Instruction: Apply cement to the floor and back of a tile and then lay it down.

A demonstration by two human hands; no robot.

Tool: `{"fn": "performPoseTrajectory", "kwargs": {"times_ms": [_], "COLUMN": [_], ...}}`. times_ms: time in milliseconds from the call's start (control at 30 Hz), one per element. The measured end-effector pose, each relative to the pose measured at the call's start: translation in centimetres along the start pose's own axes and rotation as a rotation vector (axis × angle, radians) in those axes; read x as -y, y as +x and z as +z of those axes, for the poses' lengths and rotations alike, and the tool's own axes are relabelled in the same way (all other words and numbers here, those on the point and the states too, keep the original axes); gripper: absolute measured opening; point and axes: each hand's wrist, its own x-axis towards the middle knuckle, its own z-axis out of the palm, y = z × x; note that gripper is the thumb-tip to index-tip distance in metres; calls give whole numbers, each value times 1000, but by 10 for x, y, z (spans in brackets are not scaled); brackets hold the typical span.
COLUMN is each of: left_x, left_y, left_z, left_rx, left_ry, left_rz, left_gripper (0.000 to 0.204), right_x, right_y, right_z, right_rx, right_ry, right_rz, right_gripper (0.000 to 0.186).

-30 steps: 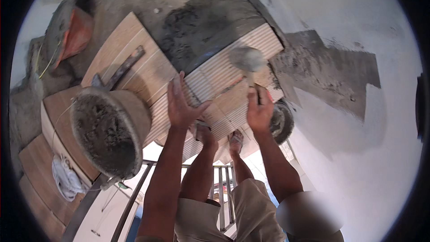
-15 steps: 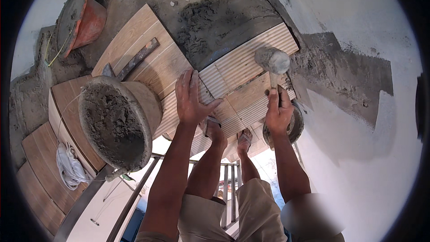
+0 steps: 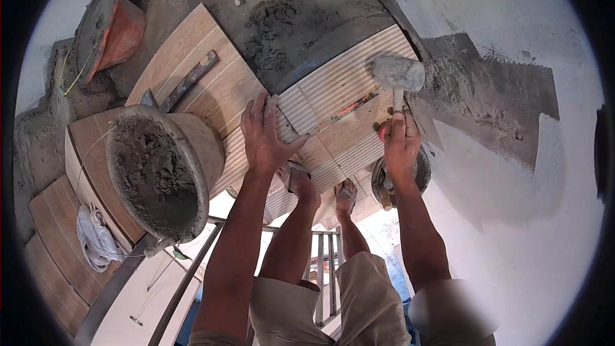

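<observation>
My right hand [image 3: 401,150] is wrapped round the handle of a mallet [image 3: 397,73], its thick grey head held over the right part of a ribbed tile [image 3: 343,67]. A small red item shows beside the fingers; I cannot make out what it is. With fingers spread, my left hand [image 3: 259,138] lies at the joint between the ribbed tile and a smooth wood-look tile [image 3: 224,51]. It appears to hold nothing. Wet grey mortar [image 3: 314,22] spreads beyond the ribbed tile's far edge.
A mortar-filled bucket [image 3: 214,147] stands at left, near a flat metal bar [image 3: 189,82]. Farther off is a tilted red bucket [image 3: 125,35]. Another bucket [image 3: 423,173] sits beside my right forearm. White cord [image 3: 96,237] lies on the lower left tiles; a metal railing [image 3: 330,275] is below.
My right hand and the mallet have shifted slightly right, and the mallet's head has turned to show its side. The left hand stays at the tile joint. The whole view has moved a little.
</observation>
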Motion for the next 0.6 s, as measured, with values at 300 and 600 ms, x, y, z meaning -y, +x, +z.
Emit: {"fn": "performPoseTrajectory", "kwargs": {"times_ms": [300,600], "left_x": [-3,-1], "left_y": [1,1], "left_z": [-1,5], "left_rx": [-45,-94], "left_ry": [-44,1], "left_rz": [23,95], "left_gripper": [107,109], "right_x": [-4,7], "right_y": [4,13], "right_z": [-3,5], "right_rx": [-8,0], "right_ry": [-171,-399], "right_rz": [-55,-111], "right_gripper": [29,34]}}
